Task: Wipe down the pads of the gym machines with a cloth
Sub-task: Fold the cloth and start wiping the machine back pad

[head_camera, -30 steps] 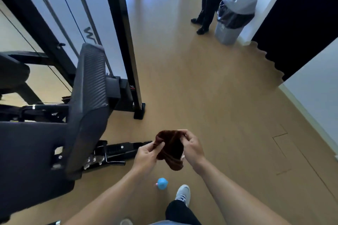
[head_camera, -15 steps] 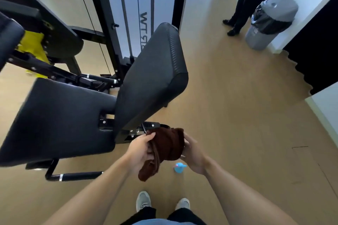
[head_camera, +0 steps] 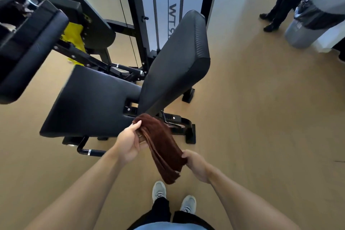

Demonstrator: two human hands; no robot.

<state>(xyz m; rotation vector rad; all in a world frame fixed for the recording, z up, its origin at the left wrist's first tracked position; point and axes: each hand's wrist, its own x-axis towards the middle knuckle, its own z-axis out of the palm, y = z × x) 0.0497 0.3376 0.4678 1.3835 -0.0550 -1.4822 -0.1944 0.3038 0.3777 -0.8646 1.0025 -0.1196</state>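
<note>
1. Nearest, a brown cloth (head_camera: 162, 147) is held stretched at lower centre, pinched by the left hand (head_camera: 128, 141) and gripped by the right hand (head_camera: 196, 164).
2. Beyond, the black seat pad (head_camera: 89, 102) and tilted back pad (head_camera: 177, 61) are seen.
3. Farthest, a grey bin (head_camera: 308, 30) is placed upper right.

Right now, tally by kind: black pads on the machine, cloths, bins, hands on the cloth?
Black pads: 3, seat pad, back pad, roller pad
Brown cloths: 1
Grey bins: 1
Hands on cloth: 2, left hand, right hand
Total: 7
</note>
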